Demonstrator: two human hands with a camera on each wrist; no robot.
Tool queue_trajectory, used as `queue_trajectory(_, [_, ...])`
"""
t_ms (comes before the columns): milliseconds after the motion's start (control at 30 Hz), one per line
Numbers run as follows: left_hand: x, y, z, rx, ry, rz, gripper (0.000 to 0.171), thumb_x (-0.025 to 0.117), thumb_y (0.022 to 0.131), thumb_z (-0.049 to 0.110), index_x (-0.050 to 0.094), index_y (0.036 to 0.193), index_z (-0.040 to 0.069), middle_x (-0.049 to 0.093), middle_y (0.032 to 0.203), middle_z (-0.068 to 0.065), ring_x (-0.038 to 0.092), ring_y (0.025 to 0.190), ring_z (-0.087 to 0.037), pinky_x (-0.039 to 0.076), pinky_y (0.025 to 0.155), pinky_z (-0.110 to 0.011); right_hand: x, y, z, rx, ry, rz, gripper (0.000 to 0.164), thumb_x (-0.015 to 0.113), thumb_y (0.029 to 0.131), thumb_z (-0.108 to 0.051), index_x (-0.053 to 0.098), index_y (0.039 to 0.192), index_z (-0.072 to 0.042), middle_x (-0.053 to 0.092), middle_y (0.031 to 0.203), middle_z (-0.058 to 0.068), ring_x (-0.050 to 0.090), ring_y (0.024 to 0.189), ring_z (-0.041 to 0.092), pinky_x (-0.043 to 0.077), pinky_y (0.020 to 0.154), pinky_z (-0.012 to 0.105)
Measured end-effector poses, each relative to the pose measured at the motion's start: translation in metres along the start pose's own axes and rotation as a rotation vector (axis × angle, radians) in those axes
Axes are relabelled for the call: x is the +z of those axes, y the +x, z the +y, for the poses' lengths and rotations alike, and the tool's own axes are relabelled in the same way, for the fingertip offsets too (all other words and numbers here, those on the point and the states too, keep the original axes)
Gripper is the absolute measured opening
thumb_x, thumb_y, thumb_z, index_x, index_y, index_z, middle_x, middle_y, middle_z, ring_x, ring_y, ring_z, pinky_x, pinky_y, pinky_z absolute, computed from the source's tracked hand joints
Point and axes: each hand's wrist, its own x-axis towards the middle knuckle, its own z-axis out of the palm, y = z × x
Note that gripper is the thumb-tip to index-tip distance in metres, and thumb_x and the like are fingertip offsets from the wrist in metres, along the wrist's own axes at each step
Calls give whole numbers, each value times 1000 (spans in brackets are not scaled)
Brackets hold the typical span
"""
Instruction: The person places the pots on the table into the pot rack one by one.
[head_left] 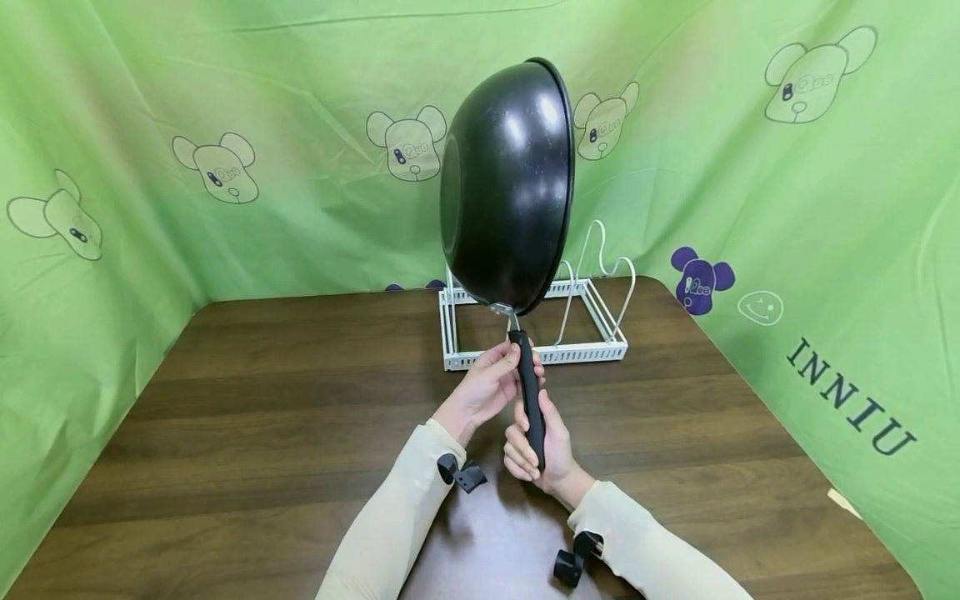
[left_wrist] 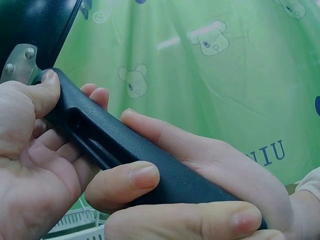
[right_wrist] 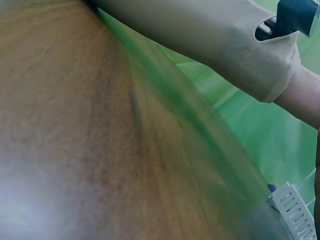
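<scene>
A black wok (head_left: 504, 183) is held up above the table, bowl on top and its handle (head_left: 531, 400) pointing down toward me. Its open side faces right, so the inside is hidden. My left hand (head_left: 491, 383) grips the upper end of the handle near the metal bracket (left_wrist: 21, 62), thumb pressed on it. Lower down, my right hand (head_left: 546, 442) wraps its fingers round the grip. Both hands show close up in the left wrist view, the right hand (left_wrist: 200, 165) at the lower end. The right wrist view shows mainly the left sleeve (right_wrist: 215, 40), not the wok.
Behind the wok a white metal rack (head_left: 585, 353) with upright wire dividers stands at the back of the brown wooden table (head_left: 262, 417). A green printed curtain (head_left: 300, 83) surrounds the table at the back and sides.
</scene>
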Motion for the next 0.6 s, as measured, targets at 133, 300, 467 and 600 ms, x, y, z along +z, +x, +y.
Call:
queue_trajectory(133, [-3, 1, -5, -10, 4, 21, 32, 65, 92, 35, 54, 107, 9, 63, 92, -2, 66, 86, -11, 55, 84, -27, -1, -3, 1, 8, 0, 18, 48, 20, 107, -50, 33, 83, -11, 23, 48, 0, 22, 35, 10, 12, 32, 24])
queue_trajectory(300, [-7, 2, -11, -25, 4, 56, 39, 68, 86, 40, 54, 106, 10, 62, 92, -2, 65, 85, -11, 54, 85, -27, -1, -5, 1, 13, 17, 40, 50, 16, 107, -51, 38, 84, -13, 22, 49, 0, 22, 36, 10, 12, 33, 24])
queue_trajectory(467, [-9, 2, -15, -54, -19, 90, 20, 55, 98, 30, 54, 103, 11, 62, 92, -1, 65, 85, -11, 55, 82, -27, -2, -8, 3, 21, 26, 79, 52, 14, 107, -51, 39, 83, -13, 21, 50, -1, 24, 37, 9, 12, 33, 24])
queue_trajectory(600, [-11, 2, -19, -72, -62, 114, 16, 49, 102, 26, 56, 99, 12, 63, 91, -1, 64, 84, -12, 54, 80, -28, -3, -11, 4, 31, 30, 109, 54, 10, 107, -51, 41, 84, -13, 21, 49, -1, 25, 37, 9, 11, 34, 24])
